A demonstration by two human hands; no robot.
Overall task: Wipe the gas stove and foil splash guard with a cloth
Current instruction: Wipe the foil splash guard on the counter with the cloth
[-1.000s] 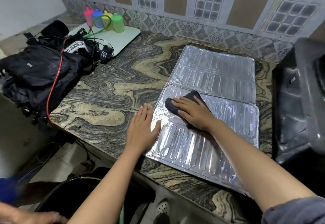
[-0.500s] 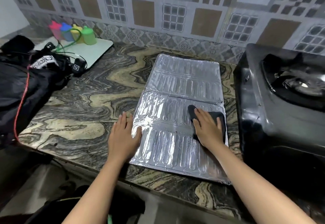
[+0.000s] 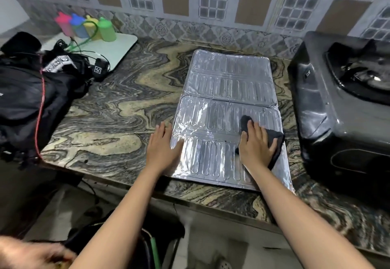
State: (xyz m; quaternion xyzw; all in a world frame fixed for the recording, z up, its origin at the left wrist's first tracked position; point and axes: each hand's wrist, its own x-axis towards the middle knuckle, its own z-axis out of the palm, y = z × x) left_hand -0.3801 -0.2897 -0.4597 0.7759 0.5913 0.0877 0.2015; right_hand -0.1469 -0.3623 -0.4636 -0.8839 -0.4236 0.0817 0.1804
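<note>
Silver ribbed foil splash guard [image 3: 228, 82], likely flimsy | left hand [image 3: 162, 148] flat, pinning its left edge | right hand [image 3: 256, 148] flat on black cloth [image 3: 278, 136]

My right hand [image 3: 256, 146] covers most of the cloth [image 3: 274, 139]. At three o'clock the gas stove [image 3: 341, 120] runs off the edge; at seven, a blurred shape [image 3: 31, 254] I can't identify.
</note>
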